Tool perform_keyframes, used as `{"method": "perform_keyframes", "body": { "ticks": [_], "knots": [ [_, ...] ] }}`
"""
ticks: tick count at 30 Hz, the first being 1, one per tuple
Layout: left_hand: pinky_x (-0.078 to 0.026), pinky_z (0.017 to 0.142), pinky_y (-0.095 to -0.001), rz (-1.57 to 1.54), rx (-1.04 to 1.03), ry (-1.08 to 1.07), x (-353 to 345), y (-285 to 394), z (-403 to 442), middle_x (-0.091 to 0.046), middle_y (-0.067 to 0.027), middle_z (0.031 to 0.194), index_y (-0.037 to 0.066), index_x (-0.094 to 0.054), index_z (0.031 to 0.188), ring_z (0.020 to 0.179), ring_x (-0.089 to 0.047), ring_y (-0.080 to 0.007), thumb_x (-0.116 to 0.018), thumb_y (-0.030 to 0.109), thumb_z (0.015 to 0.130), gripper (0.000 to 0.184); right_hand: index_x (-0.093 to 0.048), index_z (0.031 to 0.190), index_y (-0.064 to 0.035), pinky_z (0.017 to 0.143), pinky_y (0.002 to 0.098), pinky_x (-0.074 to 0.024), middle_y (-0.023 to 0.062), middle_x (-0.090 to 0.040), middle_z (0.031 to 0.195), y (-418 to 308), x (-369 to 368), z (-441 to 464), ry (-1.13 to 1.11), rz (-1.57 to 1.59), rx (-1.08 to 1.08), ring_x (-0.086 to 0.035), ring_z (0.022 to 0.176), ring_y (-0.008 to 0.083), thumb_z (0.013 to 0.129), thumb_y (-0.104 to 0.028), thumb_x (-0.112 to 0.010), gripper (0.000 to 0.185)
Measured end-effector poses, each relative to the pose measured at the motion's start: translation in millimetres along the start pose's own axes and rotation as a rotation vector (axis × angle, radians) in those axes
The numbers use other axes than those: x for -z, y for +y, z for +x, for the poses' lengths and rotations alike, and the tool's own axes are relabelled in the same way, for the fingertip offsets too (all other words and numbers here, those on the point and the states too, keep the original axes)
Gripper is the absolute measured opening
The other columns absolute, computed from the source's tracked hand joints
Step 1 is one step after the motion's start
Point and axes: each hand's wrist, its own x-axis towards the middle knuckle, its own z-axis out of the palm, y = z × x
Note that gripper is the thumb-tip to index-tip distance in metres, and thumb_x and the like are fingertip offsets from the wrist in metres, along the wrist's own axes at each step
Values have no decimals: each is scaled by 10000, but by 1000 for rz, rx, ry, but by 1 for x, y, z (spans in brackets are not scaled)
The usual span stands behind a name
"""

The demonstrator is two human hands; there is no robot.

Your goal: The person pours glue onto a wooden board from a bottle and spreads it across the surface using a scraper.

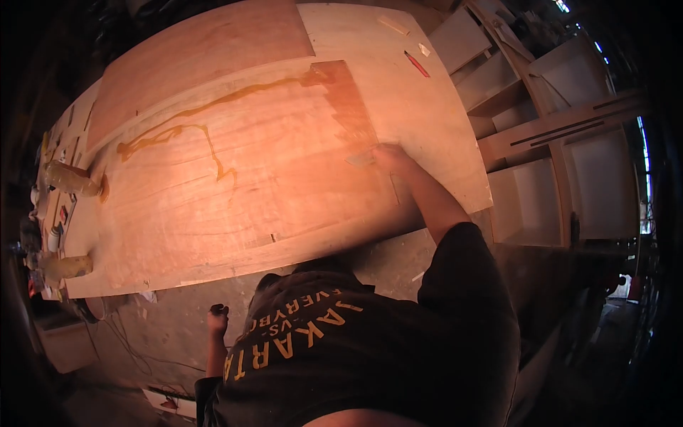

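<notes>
At eight o'clock the left hand point(218, 321) is curled; I cannot tell whether its fingers hold anything. Towards eleven an amber streak point(242, 95) crosses the wooden panel point(284, 153); at one, a flat spreader point(360, 159) touches the panel, held in the right hand's point(390, 156) fingers.

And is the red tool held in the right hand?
No, the red tool lies on the pale board, apart from the right hand.

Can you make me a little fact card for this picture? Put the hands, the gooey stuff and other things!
Right hand: gripping a flat spreader at the wooden sheet
Left hand: below the sheet's near edge; grip unclear
Goo: amber streaks on the sheet
Far right: red tool
Beyond: open cabinets
</notes>
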Motion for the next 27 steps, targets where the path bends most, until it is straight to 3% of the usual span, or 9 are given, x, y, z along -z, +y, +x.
{"method": "perform_keyframes", "body": {
  "ticks": [4,7,10,13,16,19,22,25,27],
  "knots": [
    [-566,662,-376,-9,38,-12,3,20,5,-730,-215,819,-60,-683,1133,669,-711,-286,-729,235,834,423,-692,1320,-311,1085,403,-489,17,-622,1414,31,-46,-31,43,65,86,-562,1310,273,807,1,-689,601],
    [-561,649,-374,29,-79,-54,-3,4,17,-731,-211,818,-59,-678,1142,666,-708,-278,-726,228,834,424,-702,1307,-315,1075,399,-492,-7,-639,1389,27,-42,-67,-82,-13,-3,-574,1288,281,792,-50,-735,580],
    [-561,649,-371,44,19,-29,-9,24,18,-729,-220,824,-61,-685,1117,674,-712,-287,-722,228,836,405,-711,1293,-314,1049,398,-502,-22,-652,1365,20,-45,-98,-109,25,-52,-581,1270,277,789,-91,-747,552],
    [-562,659,-367,20,-117,-101,-12,4,32,-720,-225,815,-70,-686,1087,676,-713,-305,-715,230,843,388,-718,1282,-312,1023,399,-512,-16,-663,1345,10,-44,-122,-113,28,-43,-602,1238,274,793,-122,-742,525],
    [-569,686,-386,345,-690,-45,-16,-38,58,-721,-242,875,-53,-699,1057,697,-717,-315,-707,224,863,339,-723,1270,-306,1010,404,-514,-13,-665,1339,20,-70,-134,-70,65,-57,-618,1212,269,794,-129,-737,508],
    [-572,723,-411,277,-541,-105,-6,-10,45,-716,-263,974,-28,-713,1051,733,-722,-331,-696,222,881,302,-730,1255,-285,1000,409,-512,-11,-674,1324,8,-69,-150,-41,74,-66,-635,1185,275,796,-102,-725,494],
    [-574,763,-429,59,-134,-108,-4,0,43,-711,-277,1031,-17,-724,1044,767,-727,-337,-697,222,881,290,-735,1238,-268,967,397,-522,-12,-689,1291,-2,-65,-164,-61,67,-91,-641,1170,284,788,-49,-701,501],
    [-576,761,-428,241,-393,-59,-11,-50,63,-719,-269,987,-27,-725,1046,764,-728,-339,-707,229,870,311,-729,1246,-198,1001,377,-514,30,-709,1248,-12,-39,-178,-12,214,-85,-653,1183,268,785,22,-658,516],
    [-578,765,-428,139,-192,-112,-5,-33,46,-721,-267,991,-24,-729,1034,781,-730,-350,-721,243,857,321,-741,1206,-133,990,376,-536,67,-718,1213,-14,-18,-175,218,566,-32,-647,1205,241,824,61,-609,449]
  ]
}}
